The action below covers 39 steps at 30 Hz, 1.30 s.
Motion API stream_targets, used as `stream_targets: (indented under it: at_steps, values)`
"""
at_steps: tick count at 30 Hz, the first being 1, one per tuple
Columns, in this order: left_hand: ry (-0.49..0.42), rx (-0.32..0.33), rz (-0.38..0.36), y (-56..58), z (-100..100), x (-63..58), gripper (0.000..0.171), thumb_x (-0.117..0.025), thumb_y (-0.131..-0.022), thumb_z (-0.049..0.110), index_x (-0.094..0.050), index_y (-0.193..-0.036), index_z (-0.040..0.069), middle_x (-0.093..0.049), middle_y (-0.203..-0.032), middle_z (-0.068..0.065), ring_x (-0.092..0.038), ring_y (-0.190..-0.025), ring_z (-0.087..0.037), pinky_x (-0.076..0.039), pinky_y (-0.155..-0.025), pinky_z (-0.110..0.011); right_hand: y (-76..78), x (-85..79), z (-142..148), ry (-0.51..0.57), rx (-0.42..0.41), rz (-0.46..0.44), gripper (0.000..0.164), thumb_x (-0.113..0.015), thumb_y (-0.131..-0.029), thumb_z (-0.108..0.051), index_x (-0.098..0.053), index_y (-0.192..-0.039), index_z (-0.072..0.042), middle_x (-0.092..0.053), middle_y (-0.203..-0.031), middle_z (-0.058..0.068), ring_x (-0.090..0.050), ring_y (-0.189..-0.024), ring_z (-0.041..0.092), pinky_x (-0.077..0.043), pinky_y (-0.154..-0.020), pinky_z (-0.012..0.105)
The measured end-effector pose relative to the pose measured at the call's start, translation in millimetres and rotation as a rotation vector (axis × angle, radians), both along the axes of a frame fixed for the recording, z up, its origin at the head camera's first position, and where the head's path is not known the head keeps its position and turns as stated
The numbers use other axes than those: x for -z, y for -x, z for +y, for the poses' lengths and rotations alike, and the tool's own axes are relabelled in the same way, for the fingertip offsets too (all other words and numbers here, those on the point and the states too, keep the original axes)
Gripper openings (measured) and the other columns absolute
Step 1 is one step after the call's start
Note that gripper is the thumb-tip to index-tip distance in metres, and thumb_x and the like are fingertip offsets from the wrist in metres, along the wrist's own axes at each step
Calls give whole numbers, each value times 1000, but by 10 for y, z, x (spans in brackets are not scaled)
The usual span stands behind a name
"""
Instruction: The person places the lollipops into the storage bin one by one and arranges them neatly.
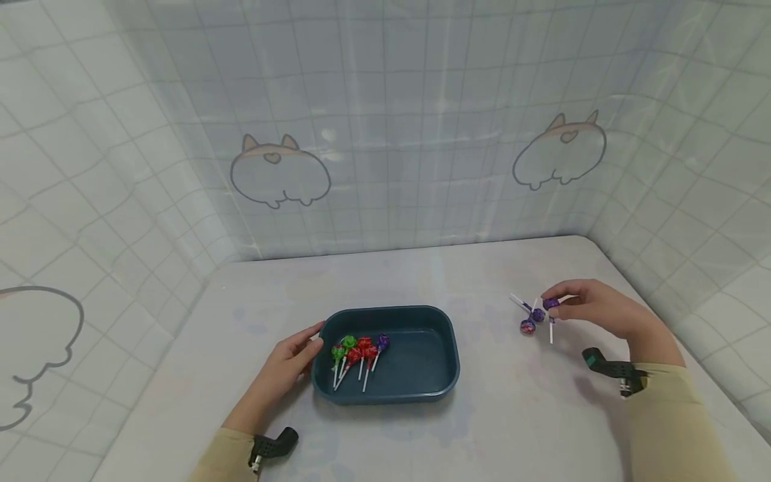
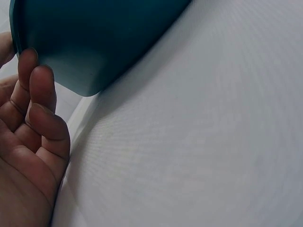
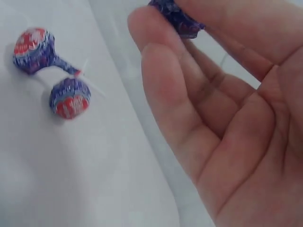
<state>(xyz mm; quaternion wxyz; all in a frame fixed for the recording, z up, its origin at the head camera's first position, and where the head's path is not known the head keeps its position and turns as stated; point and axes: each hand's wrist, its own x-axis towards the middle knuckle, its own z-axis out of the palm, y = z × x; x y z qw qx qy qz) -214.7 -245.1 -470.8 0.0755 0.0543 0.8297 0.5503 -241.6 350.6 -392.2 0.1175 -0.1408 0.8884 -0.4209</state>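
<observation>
At the table's right, my right hand (image 1: 593, 309) pinches a purple-wrapped lollipop (image 1: 551, 304) between thumb and fingertips, its white stick pointing down. Two more purple lollipops lie just left of that hand; their red-and-purple wrappers show in the right wrist view, one lollipop (image 3: 35, 50) farther up and the other lollipop (image 3: 70, 99) below it. My left hand (image 1: 288, 358) holds the left wall of a dark teal tray (image 1: 385, 397), thumb at the rim and fingers against the outside. Inside the tray's left half lie green lollipops (image 1: 348, 342), red lollipops (image 1: 354, 355) and one purple lollipop (image 1: 383, 342).
The tray stands mid-table on a pale tabletop (image 1: 494, 415). Tiled-pattern curtains with cartoon drawings enclose the back wall (image 1: 385, 167) and both sides. Each wrist wears a black device, one on the left (image 1: 274, 447) and one on the right (image 1: 614, 370).
</observation>
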Motion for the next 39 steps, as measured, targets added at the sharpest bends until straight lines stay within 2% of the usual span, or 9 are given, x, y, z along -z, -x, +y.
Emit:
stream_targets:
  at_steps: [9,18,21,25,31,39]
  values:
    - [2,2,-9,5,-6,3,56,-60,-96,48,-53,-144,20,-61,-89,-13,-59,-73,-28,-52,-63,-33,44,14,-115,86,-27,50,31,-76,-89,-25,-69,-114,-6,-69,-105,9,-66,-97,21,-51,-84,27]
    - [-2,0,4,7,-7,-8,55,-61,-96,48,-53,-144,21,-61,-89,-13,-59,-74,-28,-52,-63,-33,74,-6,-268,30,20,54,42,-75,-89,-35,-69,-124,-12,-69,-115,3,-63,-106,16,-50,-86,25]
    - [-7,5,5,2,-4,-9,53,-61,-96,47,-54,-143,22,-62,-90,-13,-59,-73,-27,-51,-62,-33,73,-17,-329,25,36,65,43,-75,-89,-36,-70,-123,-12,-70,-114,2,-65,-103,15,-50,-85,25]
    - [-24,12,3,-3,-4,-4,51,-61,-97,44,-54,-143,21,-63,-92,-13,-59,-74,-27,-51,-62,-33,71,-28,-433,43,54,54,46,-75,-88,-38,-68,-125,-11,-71,-112,3,-66,-102,16,-51,-84,28]
    - [-26,13,9,-2,-5,11,53,-61,-97,46,-54,-143,21,-65,-95,-12,-60,-80,-26,-53,-66,-34,49,-51,-613,39,66,47,52,-75,-87,-43,-67,-128,-12,-69,-117,4,-65,-107,21,-52,-86,39]
    - [-8,7,35,-32,8,-1,50,-61,-98,42,-54,-143,22,-64,-91,-10,-59,-75,-26,-51,-62,-33,14,-43,-815,49,31,80,48,-74,-89,-41,-67,-127,-13,-69,-118,3,-64,-111,23,-52,-84,41]
